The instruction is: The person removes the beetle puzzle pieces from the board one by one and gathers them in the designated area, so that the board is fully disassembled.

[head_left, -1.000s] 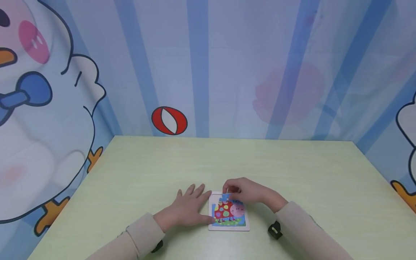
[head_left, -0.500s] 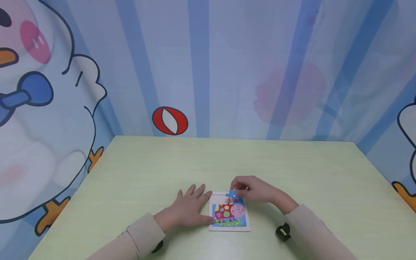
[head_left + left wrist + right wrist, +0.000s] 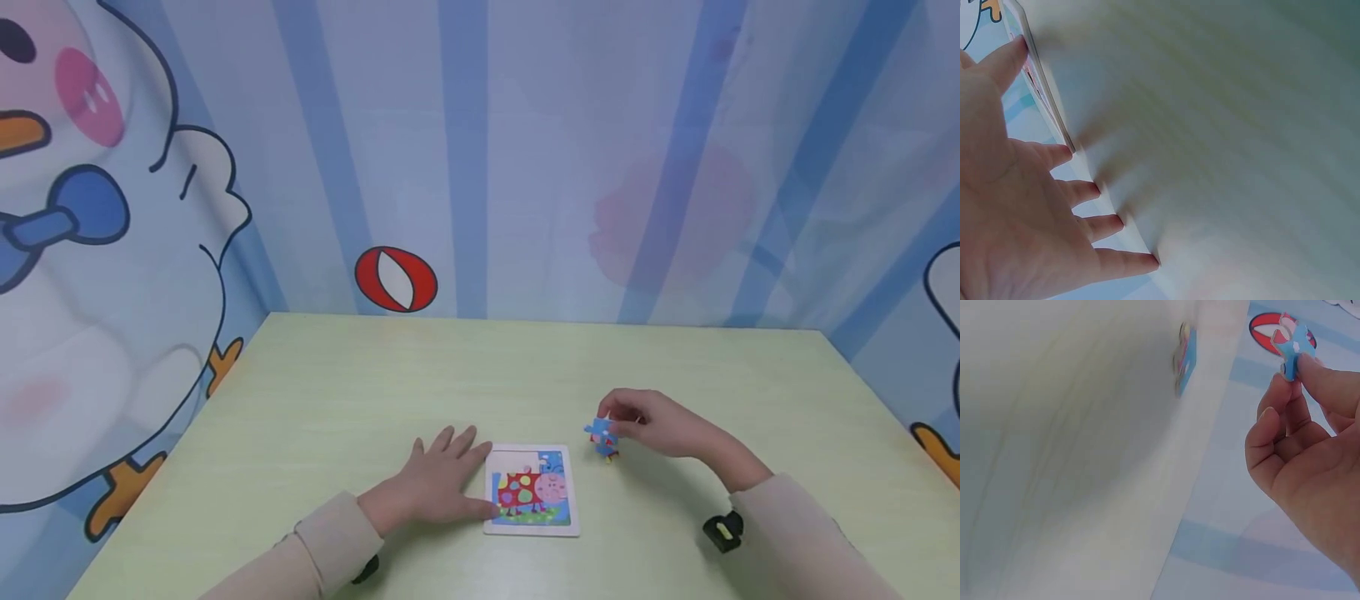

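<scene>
A small framed jigsaw lies flat on the table, with a red spotted figure and pink face in it and a pale bare area at its upper left. My left hand is spread flat, thumb on the jigsaw's left edge and index fingertip at its top left corner; the left wrist view shows this hand too. Right of the jigsaw, my right hand pinches a blue puzzle piece between thumb and fingers, above the table. Another blue piece rests on the table below it.
The pale green table extends around both hands. Behind it hangs a blue striped backdrop with cartoon figures. A black strap is at my right wrist.
My right hand has lifted the blue piece off the jigsaw and carried it right, past the frame, exposing more of the pale base. My left hand has kept its place on the jigsaw.
</scene>
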The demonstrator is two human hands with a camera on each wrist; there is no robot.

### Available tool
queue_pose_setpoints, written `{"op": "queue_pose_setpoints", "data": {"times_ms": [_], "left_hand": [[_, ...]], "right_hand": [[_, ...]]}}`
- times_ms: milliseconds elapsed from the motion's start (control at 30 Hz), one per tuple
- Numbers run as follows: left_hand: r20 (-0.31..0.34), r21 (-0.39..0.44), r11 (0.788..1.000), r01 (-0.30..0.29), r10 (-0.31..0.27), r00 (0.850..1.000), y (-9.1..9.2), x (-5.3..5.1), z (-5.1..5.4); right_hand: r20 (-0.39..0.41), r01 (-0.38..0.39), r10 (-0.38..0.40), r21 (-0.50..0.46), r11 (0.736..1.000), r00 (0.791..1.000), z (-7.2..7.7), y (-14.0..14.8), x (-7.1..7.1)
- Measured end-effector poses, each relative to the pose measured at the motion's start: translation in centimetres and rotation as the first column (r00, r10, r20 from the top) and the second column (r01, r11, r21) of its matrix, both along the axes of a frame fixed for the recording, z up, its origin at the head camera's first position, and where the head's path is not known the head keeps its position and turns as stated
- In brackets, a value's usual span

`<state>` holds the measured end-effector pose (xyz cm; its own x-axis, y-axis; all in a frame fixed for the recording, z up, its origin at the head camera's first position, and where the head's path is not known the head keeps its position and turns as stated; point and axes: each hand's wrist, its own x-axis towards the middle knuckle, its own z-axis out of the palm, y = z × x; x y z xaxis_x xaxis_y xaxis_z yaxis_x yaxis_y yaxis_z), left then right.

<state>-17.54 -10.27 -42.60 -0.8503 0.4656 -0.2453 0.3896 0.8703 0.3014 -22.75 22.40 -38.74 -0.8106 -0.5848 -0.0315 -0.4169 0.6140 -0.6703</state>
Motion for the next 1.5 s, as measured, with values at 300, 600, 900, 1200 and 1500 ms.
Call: {"op": "queue_pose_setpoints", "data": {"times_ms": [300,600,900,1200,1500], "left_hand": [[-0.005,0.001,1.0,-0.001,0.001,1.0,0.0,0.1,0.2],[-0.004,-0.007,1.0,0.001,-0.001,1.0,0.0,0.0,-0.1],[-0.002,-0.01,1.0,-0.002,0.002,1.0,0.0,-0.1,-0.1],[0.004,-0.004,1.0,0.005,-0.005,1.0,0.0,-0.1,-0.1],[-0.011,-0.007,1.0,0.01,-0.01,1.0,-0.1,0.0,-0.1]], "right_hand": [[-0.008,0.039,-0.038,0.021,0.999,0.999,0.2,3.7,0.4],[0.01,0.067,-0.067,0.026,0.997,0.998,-0.9,5.6,0.3],[0.034,0.07,-0.071,0.029,0.997,0.997,-2.1,6.2,-0.2],[0.044,0.068,-0.07,0.056,0.996,0.997,-3.1,6.1,-0.5],[0.01,0.078,-0.079,0.088,0.993,0.997,-3.5,5.7,-0.6]]}}
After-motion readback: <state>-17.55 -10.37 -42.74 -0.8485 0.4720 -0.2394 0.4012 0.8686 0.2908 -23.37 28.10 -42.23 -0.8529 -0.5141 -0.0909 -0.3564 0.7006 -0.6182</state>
